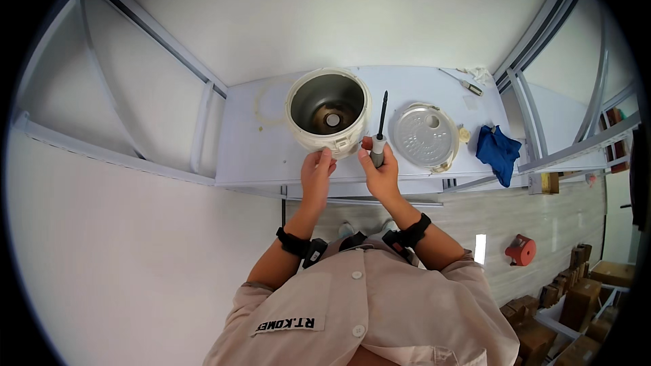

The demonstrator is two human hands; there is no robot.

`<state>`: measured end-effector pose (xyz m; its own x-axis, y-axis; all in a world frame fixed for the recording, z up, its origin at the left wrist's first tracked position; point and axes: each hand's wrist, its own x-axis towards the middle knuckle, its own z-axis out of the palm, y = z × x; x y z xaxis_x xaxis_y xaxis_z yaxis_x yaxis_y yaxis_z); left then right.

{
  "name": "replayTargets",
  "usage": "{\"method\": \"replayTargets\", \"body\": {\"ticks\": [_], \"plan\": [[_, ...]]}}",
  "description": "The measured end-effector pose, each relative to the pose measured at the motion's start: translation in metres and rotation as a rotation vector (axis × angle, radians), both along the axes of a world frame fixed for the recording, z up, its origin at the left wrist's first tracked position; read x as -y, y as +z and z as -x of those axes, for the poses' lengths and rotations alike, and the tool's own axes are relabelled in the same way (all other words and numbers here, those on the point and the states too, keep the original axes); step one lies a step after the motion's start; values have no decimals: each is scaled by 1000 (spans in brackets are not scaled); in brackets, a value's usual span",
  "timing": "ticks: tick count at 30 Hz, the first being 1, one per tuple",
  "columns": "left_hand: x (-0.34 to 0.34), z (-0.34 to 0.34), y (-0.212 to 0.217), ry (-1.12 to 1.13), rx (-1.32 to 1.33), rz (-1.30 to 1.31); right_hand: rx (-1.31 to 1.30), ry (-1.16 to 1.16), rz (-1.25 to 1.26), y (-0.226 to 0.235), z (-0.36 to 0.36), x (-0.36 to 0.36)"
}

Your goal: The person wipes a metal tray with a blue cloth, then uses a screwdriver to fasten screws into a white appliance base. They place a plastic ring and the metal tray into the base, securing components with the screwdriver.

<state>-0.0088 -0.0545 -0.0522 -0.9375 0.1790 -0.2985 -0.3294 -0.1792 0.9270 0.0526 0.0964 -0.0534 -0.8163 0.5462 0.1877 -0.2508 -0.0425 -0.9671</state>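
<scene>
A white rice cooker body (298, 137) stands with its top off, its dark metal inside showing a round pale disc at the bottom. At its lower front edge is my left hand (317, 175), fingers curled and thumb pressed in against the cooker; whatever lies between the fingertips is hidden. My right hand (382, 175) grips a screwdriver (380, 141) by its grey-and-white handle, the dark shaft pointing up, away from the cooker. A small red piece (367, 143) shows beside the right thumb; what it is I cannot make out.
Right of the screwdriver, a round lid (424, 137) lies on the white table (254, 156). Beyond it are a blue cloth (498, 152) and another screwdriver-like tool (468, 86). Metal frame posts (203, 129) flank the table. On the floor stand a red stool (521, 249) and cardboard boxes (582, 301).
</scene>
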Motion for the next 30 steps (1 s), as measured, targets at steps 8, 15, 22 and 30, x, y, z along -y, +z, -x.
{"method": "replayTargets", "body": {"ticks": [8, 15, 22, 30], "plan": [[8, 14, -18, -89, 20, -110, 9, -85, -91, -5, 13, 16], [13, 16, -20, -156, -24, -100, 26, -85, -4, -11, 15, 14], [15, 17, -15, -189, -43, -71, 88, -11, 135, -5, 21, 7], [16, 21, -13, -220, -36, -56, 102, 4, 188, -6, 19, 8]]}}
